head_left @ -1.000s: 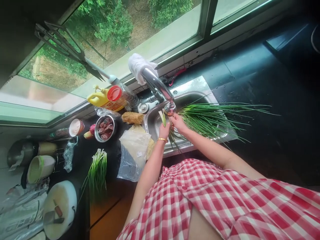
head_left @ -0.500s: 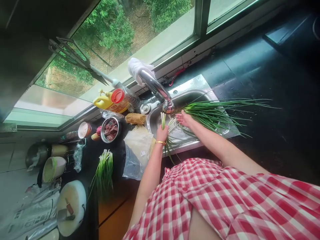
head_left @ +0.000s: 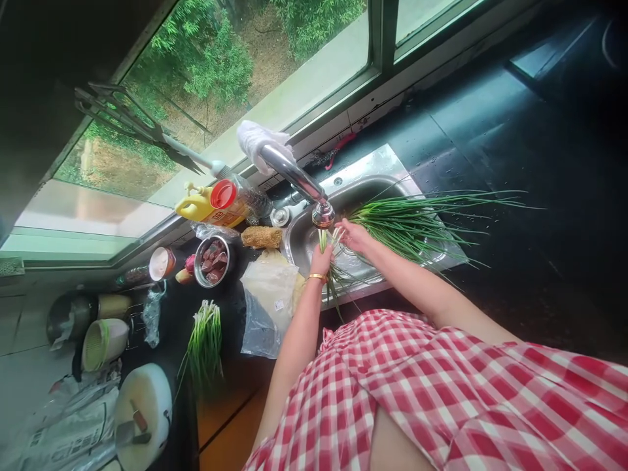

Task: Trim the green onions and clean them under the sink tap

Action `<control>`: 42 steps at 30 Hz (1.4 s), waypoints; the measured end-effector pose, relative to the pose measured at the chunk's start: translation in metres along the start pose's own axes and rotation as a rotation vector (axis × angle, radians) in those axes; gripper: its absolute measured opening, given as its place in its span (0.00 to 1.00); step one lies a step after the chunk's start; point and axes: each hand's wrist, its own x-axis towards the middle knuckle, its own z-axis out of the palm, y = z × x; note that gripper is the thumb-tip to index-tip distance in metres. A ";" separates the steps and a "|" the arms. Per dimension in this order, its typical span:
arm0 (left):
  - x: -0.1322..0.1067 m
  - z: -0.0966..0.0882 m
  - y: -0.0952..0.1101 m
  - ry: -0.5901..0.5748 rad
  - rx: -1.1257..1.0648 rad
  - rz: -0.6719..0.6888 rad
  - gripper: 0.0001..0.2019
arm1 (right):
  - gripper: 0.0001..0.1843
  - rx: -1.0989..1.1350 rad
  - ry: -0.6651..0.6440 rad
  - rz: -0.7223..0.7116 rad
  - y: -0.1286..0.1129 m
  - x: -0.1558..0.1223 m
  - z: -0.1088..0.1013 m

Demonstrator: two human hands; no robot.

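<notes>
My left hand [head_left: 321, 260], with a gold bangle at the wrist, is closed around a small bunch of scallions [head_left: 322, 239]. Their white ends point up under the faucet [head_left: 323, 214], and the green leaves hang over the sink's front rim. My right hand [head_left: 355, 236] is beside it, its fingers closed at the white ends of a few scallions next to that bunch. A larger heap of long scallions [head_left: 412, 222] lies across the right side of the steel sink [head_left: 387, 160], its tips reaching onto the dark counter.
Another scallion bunch [head_left: 205, 337] lies on the counter at left, near a plastic bag [head_left: 267, 304] and a metal bowl [head_left: 212, 261] of dark red chunks. A sponge [head_left: 261, 237] and a yellow bottle [head_left: 196, 206] stand behind. A cleaver [head_left: 125, 433] rests on a round board [head_left: 157, 399].
My right hand has moved left towards my left hand, its spread fingers closing at the white scallion ends. My left hand keeps its bunch. The whole view has shifted slightly.
</notes>
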 end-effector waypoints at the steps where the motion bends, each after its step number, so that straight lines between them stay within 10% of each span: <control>1: 0.002 0.001 0.002 0.005 -0.001 0.001 0.15 | 0.21 0.030 -0.015 -0.002 -0.004 -0.001 0.000; 6: 0.009 0.010 0.010 0.005 -0.016 0.065 0.15 | 0.25 -0.184 -0.218 0.066 -0.001 -0.018 0.008; 14: 0.007 0.001 0.028 0.162 0.202 0.208 0.05 | 0.11 -0.451 -0.156 -0.246 -0.020 -0.021 0.017; 24: 0.004 0.009 0.043 -0.006 -0.053 0.081 0.12 | 0.16 -0.380 -0.457 -0.124 -0.011 -0.038 0.026; 33: 0.002 0.005 0.046 -0.093 0.060 0.122 0.13 | 0.15 -0.490 -0.456 -0.095 -0.018 -0.037 0.022; 42: 0.006 0.005 0.058 0.095 -0.131 0.048 0.14 | 0.20 -0.606 -0.418 -0.246 -0.011 -0.035 0.019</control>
